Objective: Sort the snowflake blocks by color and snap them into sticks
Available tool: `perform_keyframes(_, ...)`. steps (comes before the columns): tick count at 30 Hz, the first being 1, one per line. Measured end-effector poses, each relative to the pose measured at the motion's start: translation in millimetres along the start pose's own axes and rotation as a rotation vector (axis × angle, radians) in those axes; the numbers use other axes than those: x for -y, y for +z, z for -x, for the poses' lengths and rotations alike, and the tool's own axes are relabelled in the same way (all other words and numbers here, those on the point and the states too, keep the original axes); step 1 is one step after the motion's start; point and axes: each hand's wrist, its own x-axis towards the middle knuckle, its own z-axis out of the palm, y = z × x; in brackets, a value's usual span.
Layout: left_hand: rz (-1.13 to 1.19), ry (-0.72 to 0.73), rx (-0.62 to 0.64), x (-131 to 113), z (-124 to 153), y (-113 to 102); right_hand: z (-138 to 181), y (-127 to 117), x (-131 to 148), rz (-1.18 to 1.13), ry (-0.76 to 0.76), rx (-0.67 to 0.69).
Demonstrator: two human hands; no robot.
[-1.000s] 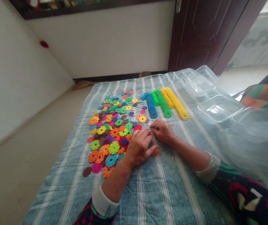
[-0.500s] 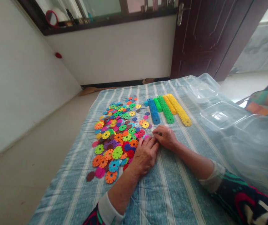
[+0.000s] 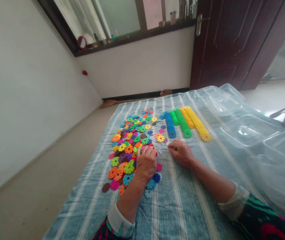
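Observation:
A pile of coloured plastic snowflake discs (image 3: 130,143) lies on a blue striped cloth (image 3: 179,206). My left hand (image 3: 146,161) rests palm down on the pile's right edge, fingers curled over a few discs near a red one. My right hand (image 3: 181,151) sits just right of the pile, fingers pinched together low on the cloth; what they hold is hidden. Beyond the hands lie stacked rows of discs: blue (image 3: 169,124), green (image 3: 183,122) and yellow (image 3: 198,123).
Clear plastic containers (image 3: 247,130) and a clear plastic bag (image 3: 279,166) cover the cloth's right side. A dark wooden door (image 3: 227,43) stands behind, a white wall and window sill to its left. Bare floor (image 3: 32,186) runs along the left.
My left hand has slid left from beside the right hand onto the disc pile. The two hands, which were touching, are now apart. The camera has tilted up.

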Motion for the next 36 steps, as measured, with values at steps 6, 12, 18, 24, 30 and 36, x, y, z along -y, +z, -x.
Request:
perform_keyframes(6,-0.013,0.068,0.003,-16,-39,8,-1,3,1,0.019,0.013,-0.005)
perform_keyframes(12,0.000,0.067,0.060,-22,-74,29,-1,5,1,0.000,0.022,-0.004)
perform_keyframes(18,-0.107,-0.046,0.024,-9,-69,22,-2,6,1,-0.013,0.024,-0.005)
perform_keyframes(24,-0.058,-0.052,0.049,-6,-94,23,-2,7,3,-0.001,0.036,0.004)
perform_keyframes(30,0.044,-0.006,0.112,-7,-133,47,-2,8,3,0.012,0.018,0.007)
perform_keyframes(36,-0.017,-0.112,0.091,10,-132,47,-2,8,4,0.007,0.032,0.009)
